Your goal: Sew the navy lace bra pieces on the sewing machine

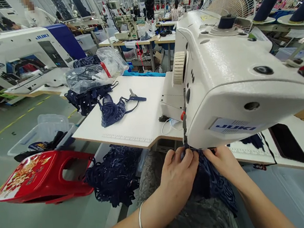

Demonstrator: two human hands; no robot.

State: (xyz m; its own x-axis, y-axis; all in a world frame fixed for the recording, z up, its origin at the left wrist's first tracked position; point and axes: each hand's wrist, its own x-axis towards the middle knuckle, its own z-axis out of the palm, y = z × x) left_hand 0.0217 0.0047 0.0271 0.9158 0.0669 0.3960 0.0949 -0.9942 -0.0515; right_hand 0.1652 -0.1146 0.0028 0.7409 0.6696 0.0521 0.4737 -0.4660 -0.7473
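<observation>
A navy lace bra (pixel 216 183) hangs down below the head of a white sewing machine (pixel 235 70), its upper edge at the needle area. My left hand (pixel 180 173), with a silver bangle at the wrist, has its fingers bent and pressed on the fabric just left of the needle. On the other side, my right hand (pixel 224 162) pinches the same fabric close under the machine head. The machine head hides the exact stitching spot and some of my right fingertips. Another navy lace bra (pixel 112 109) lies on the white table (pixel 143 89) to the left.
Small scissors (pixel 136 96) lie beside that bra. Plastic bags (pixel 89 77) and navy garments pile up at the table's far left. Below hang many navy straps (pixel 115 174), next to a red stool (pixel 46 177). A phone (pixel 288 143) rests on the right.
</observation>
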